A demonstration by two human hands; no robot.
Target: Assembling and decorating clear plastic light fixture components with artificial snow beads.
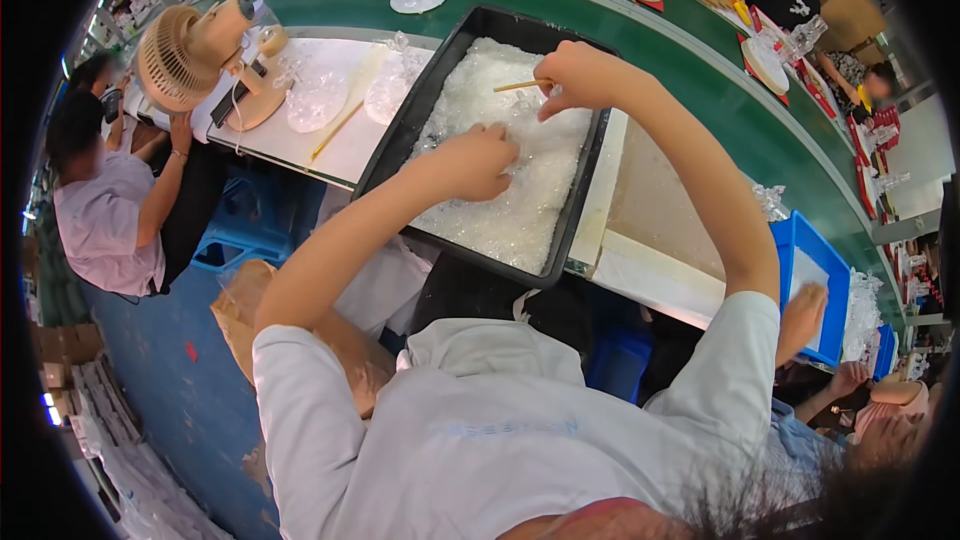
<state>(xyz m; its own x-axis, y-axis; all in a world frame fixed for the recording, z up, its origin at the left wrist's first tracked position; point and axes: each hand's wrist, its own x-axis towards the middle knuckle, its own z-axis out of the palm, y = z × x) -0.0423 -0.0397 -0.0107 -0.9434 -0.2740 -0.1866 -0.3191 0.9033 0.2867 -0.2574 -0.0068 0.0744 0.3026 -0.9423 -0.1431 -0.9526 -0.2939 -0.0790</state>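
Observation:
A black rectangular tray [387, 156] filled with white, glittering granules [505, 215] lies in front of me. Over its middle is my left hand [478, 162], fingers curled down at the granules. Whatever its fingertips hold, if anything, is hidden among the clear and white bits. My right hand [583, 78] is above the tray's far right part, closed on a thin tan stick [518, 86] that points left. The stick's other end is covered by the fingers.
Left of the tray, clear ornaments on round bases [318, 102] and a beige fan [178, 55] stand on the white table. A green conveyor [590, 10] curves behind. A blue bin [800, 250] is at right, near a co-worker's hand [802, 315]. Another person [110, 200] sits at left.

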